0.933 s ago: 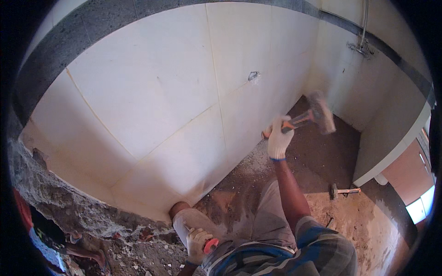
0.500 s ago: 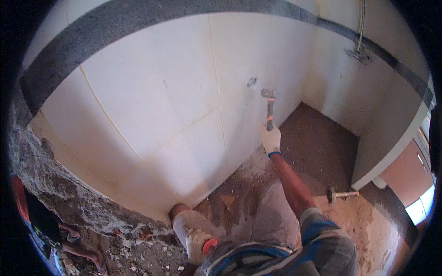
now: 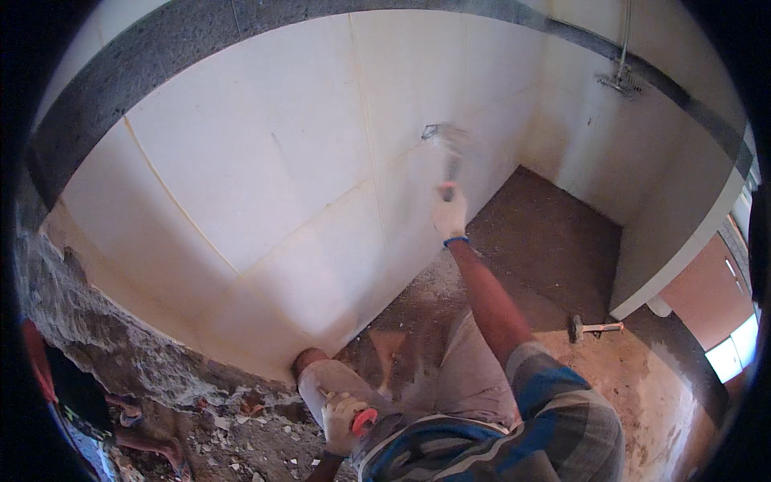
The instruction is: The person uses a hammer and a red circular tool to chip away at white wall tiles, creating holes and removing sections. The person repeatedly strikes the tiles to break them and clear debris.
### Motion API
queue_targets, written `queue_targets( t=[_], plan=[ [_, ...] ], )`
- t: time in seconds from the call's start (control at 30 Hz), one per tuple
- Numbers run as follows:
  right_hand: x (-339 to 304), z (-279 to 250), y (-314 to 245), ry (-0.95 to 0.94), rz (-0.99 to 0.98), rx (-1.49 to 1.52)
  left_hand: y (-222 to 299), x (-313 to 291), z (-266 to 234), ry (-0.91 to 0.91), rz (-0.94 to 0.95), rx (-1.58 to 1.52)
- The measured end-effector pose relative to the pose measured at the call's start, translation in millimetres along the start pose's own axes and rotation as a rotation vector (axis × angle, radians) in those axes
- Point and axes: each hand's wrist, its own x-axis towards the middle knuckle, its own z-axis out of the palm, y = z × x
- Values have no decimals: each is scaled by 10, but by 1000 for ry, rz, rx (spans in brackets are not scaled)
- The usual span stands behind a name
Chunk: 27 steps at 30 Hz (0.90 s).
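Observation:
My right hand, in a white work glove, grips the dark, orange-banded handle of a hammer. The hammer's head is smeared by motion, just right of a broken hole in the white tiled wall. Whether it touches the wall I cannot tell. My left hand, gloved too, rests low by my thigh, fingers wrapped round a chisel with a red round guard. Much of the chisel is hidden by the hand.
A second hammer lies on the floor at right. Rubble covers the floor at lower left, below a broken wall edge. Another person's legs show there. A low partition stands at right.
My right hand and the hammer have moved up and left, the hammer head closer to the hole. My left hand stays by my thigh with the chisel. The view has shifted slightly.

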Motion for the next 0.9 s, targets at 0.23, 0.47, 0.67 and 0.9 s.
queue_targets(
  t=[0.23,0.47,0.67,0.9],
  plan=[
    [-444,-407,6,-58,16,-305,37,-74,-20,-21,-14,100],
    [-353,-218,-165,-46,-214,694,16,-21,-65,-105,-72,-9],
    [44,-1,153,-152,-73,-589,7,-67,-21,-24,-25,35],
    [-379,-518,-82,-46,95,-165,50,-20,-21,8,10,79]
  ],
)
